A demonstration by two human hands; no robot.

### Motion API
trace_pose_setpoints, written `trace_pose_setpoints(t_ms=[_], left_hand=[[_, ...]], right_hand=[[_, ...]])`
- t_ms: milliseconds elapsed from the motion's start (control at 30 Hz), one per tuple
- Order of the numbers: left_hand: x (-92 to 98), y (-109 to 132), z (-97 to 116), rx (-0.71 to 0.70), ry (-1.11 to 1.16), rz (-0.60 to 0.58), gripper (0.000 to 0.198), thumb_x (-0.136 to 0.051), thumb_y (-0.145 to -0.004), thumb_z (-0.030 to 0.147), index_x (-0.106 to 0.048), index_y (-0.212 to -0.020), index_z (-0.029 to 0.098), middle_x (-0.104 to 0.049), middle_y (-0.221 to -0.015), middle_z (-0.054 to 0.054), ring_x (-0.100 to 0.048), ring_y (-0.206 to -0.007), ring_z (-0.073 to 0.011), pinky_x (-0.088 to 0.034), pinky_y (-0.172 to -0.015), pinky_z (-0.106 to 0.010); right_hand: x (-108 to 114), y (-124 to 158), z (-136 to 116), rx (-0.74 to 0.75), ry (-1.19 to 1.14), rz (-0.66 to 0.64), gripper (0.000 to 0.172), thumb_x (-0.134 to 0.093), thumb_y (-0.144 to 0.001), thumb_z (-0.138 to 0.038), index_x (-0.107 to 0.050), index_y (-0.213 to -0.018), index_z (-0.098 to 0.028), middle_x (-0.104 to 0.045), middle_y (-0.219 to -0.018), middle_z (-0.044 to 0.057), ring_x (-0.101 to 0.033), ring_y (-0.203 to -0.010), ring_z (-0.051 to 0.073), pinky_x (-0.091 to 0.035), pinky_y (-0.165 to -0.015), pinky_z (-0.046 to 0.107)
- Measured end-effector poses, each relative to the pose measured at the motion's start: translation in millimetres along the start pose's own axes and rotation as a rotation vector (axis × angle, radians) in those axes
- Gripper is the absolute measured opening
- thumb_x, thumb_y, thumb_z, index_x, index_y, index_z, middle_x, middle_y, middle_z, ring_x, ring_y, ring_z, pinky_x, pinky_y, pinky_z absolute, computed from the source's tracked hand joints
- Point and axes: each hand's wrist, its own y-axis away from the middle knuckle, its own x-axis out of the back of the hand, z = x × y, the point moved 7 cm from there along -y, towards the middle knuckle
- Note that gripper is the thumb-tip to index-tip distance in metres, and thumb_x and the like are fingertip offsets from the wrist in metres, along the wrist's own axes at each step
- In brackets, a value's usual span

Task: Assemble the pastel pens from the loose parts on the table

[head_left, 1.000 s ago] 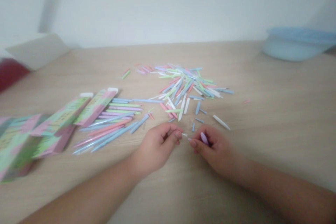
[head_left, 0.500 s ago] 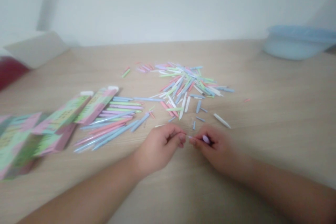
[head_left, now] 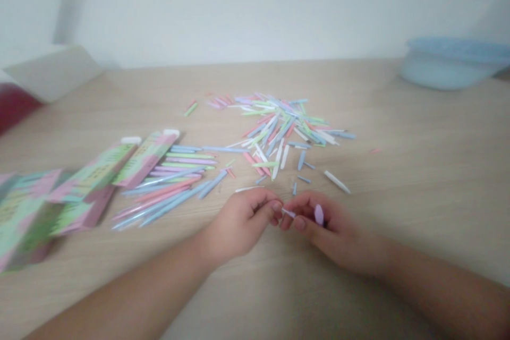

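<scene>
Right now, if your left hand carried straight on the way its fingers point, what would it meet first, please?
Your left hand would first meet the thin pale stick at its fingers, then your right hand, though depth is hard to judge here.

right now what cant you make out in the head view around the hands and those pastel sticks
In the head view:
The pale stick between the left hand and right hand: fingers hide its ends.
The lilac piece: the right hand hides its lower part.
The print on the boxes: blurred, unreadable; the left edge cuts off the nearest.
The red thing: cut off by the left edge, too blurred to identify.
</scene>
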Motion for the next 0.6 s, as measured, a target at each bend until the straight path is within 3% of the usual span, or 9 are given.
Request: trace_pose_setpoints(t_ms=[100, 233, 433, 600], left_hand=[[-1.8, 1, 3, -0.018, 0.002, -0.044, 0.029, -0.052, -0.104, 0.03, -0.071, -0.087, 0.018, -0.074, -0.085, -0.001, -0.069, -0.083, -0.0148, -0.05, -0.079, -0.025], [-9.8, 4, 8, -0.045, -0.098, -0.143, 0.021, -0.059, -0.101, 0.03, -0.076, -0.093, 0.022, -0.075, -0.088, 0.0, -0.068, -0.083, -0.0154, -0.049, -0.076, -0.025], [-12.1, 6, 11, -0.073, -0.249, -0.105, 0.017, -0.061, -0.1, 0.029, -0.074, -0.091, 0.023, -0.072, -0.083, 0.002, -0.064, -0.079, -0.0145, -0.044, -0.071, -0.025], [-11.5, 7, 12, -0.096, -0.327, -0.057, 0.019, -0.058, -0.099, 0.028, -0.066, -0.082, 0.021, -0.062, -0.073, 0.004, -0.056, -0.069, -0.0114, -0.037, -0.063, -0.025]], right_hand=[[2, -5, -2, 0.023, -0.048, -0.001, 0.016, -0.066, -0.1, -0.04, -0.068, -0.102, -0.025, -0.075, -0.097, 0.003, -0.071, -0.093, 0.019, -0.054, -0.085, 0.034], [5, -10, -1, -0.064, -0.037, -0.021, 0.023, -0.069, -0.096, -0.046, -0.065, -0.09, -0.024, -0.072, -0.081, 0.0, -0.068, -0.076, 0.017, -0.053, -0.072, 0.032], [9, -9, -2, -0.07, 0.18, -0.018, 0.025, -0.066, -0.097, -0.047, -0.066, -0.086, -0.025, -0.065, -0.074, -0.001, -0.057, -0.068, 0.017, -0.045, -0.062, 0.03], [12, -3, 1, -0.028, 0.374, 0.013, 0.021, -0.06, -0.101, -0.048, -0.067, -0.101, -0.028, -0.062, -0.081, 0.0, -0.055, -0.072, 0.018, -0.044, -0.064, 0.031]])
